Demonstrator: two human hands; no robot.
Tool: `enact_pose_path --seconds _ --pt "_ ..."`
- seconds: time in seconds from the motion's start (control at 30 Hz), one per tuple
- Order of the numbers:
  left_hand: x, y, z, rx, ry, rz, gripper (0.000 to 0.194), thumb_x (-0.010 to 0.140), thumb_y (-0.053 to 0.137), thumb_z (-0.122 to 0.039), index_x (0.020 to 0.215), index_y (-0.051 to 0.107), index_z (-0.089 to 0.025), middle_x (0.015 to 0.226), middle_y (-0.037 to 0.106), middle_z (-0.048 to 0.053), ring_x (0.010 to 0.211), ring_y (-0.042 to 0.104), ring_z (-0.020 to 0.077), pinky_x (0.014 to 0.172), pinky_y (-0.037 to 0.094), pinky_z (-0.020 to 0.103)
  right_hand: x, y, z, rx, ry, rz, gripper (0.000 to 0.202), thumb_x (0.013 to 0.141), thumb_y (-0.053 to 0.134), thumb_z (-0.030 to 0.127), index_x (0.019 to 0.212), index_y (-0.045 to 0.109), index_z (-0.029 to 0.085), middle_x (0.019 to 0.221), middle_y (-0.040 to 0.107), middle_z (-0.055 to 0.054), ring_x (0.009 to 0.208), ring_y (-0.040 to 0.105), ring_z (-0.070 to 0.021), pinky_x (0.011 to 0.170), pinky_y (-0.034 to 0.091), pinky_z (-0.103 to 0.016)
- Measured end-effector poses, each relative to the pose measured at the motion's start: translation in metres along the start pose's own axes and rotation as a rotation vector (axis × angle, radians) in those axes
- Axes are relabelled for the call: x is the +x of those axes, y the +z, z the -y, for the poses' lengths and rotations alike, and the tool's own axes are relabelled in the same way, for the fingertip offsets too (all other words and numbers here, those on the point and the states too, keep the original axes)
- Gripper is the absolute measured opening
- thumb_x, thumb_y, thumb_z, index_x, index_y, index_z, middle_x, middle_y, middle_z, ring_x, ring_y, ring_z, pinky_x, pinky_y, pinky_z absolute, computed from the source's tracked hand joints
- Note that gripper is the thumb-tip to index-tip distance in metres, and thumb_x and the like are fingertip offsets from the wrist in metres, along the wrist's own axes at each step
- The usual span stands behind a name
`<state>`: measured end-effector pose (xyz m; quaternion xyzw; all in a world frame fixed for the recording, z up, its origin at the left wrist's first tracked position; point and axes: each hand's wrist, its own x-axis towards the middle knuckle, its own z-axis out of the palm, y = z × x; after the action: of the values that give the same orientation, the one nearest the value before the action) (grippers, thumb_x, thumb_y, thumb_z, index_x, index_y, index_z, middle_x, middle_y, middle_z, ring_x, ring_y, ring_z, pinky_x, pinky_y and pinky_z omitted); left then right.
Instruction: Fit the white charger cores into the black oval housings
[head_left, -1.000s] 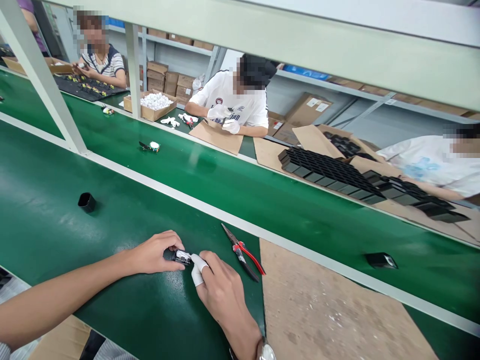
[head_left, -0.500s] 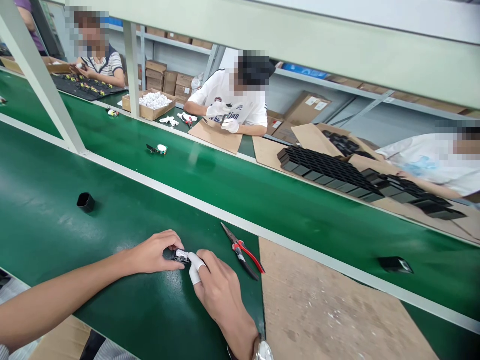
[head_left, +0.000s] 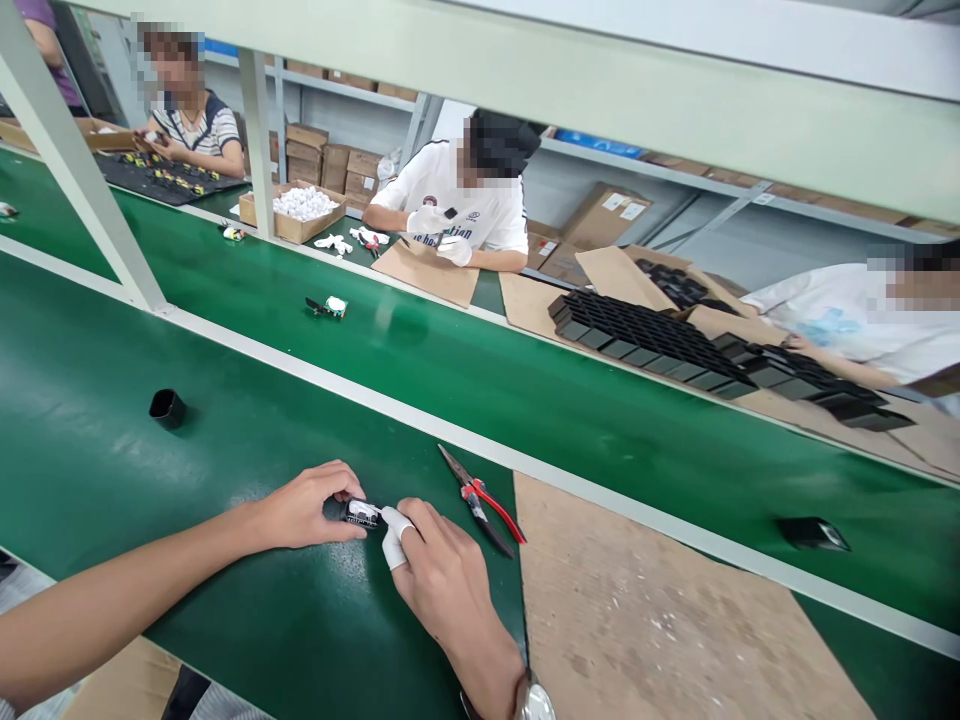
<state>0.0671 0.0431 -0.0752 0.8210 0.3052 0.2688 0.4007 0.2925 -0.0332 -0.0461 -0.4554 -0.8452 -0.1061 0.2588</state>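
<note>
My left hand (head_left: 319, 508) is closed around a small black electronic part (head_left: 363, 514) with white material on its upper face, held low over the green bench. At the part's right end is my right hand (head_left: 439, 560), its thumb and forefinger pinched together in white finger covers. Whatever lies between those fingertips is too small to make out. Long-nose pliers (head_left: 480, 500) with red and black handles lie to the right, beyond my right hand. A black open-topped housing (head_left: 167, 408) stands on the bench to the left.
Beyond a pale rail (head_left: 322, 380) runs a green conveyor belt (head_left: 450, 350) carrying a small white-and-black assembly (head_left: 328, 307) and a black housing (head_left: 814, 534). A cardboard sheet (head_left: 675, 600) lies right. Co-workers sit opposite, near stacked black housings (head_left: 645, 340) and a box of white parts (head_left: 300, 215).
The assembly and the black housing on the belt have moved right. My right fingertips have shifted slightly at the part's end; my left hand keeps its hold. The view has shifted a little.
</note>
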Motion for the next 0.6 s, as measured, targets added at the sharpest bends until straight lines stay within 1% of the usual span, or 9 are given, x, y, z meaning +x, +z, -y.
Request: enact_pose_path --seconds 0.1,0.27,0.5,0.6 --pt "0.000 0.000 0.000 0.005 -0.005 -0.007 0.025 0.084 0.083 -0.030 0.101 0.067 -0.021 0.101 0.069 0.006 0.094 0.066 0.0219 0.084 0.054 0.034 -0.003 -0.002 -0.002 -0.010 0.000 0.004 0.027 0.095 0.046 0.002 0.079 0.057 0.021 0.087 0.062 -0.006 0.071 0.053 -0.0179 0.059 0.036 -0.033" --pt "0.000 0.000 -0.002 0.010 -0.031 0.003 0.026 0.084 0.084 -0.030 0.100 0.067 -0.020 0.103 0.069 0.006 0.094 0.066 0.0217 0.083 0.054 0.034 -0.004 -0.008 -0.004 -0.042 0.019 -0.004 0.028 0.093 0.047 0.002 0.075 0.054 0.021 0.087 0.062 -0.006 0.070 0.051 -0.0173 0.060 0.035 -0.033" --pt "0.001 0.000 -0.002 0.010 -0.014 -0.002 0.024 0.084 0.083 -0.029 0.099 0.066 -0.020 0.101 0.069 0.005 0.094 0.066 0.0217 0.082 0.054 0.034 0.001 -0.013 0.001 -0.116 -0.005 0.053 0.029 0.083 0.047 -0.004 0.069 0.052 0.021 0.082 0.060 -0.006 0.068 0.049 -0.0177 0.056 0.030 -0.034" --pt "0.001 0.001 -0.002 0.009 -0.010 -0.004 0.024 0.085 0.082 -0.030 0.099 0.066 -0.020 0.101 0.069 0.005 0.093 0.066 0.0216 0.082 0.054 0.033 0.000 -0.011 0.003 -0.071 0.010 0.018 0.028 0.086 0.048 -0.003 0.072 0.054 0.021 0.085 0.061 -0.006 0.068 0.049 -0.0175 0.057 0.032 -0.033"
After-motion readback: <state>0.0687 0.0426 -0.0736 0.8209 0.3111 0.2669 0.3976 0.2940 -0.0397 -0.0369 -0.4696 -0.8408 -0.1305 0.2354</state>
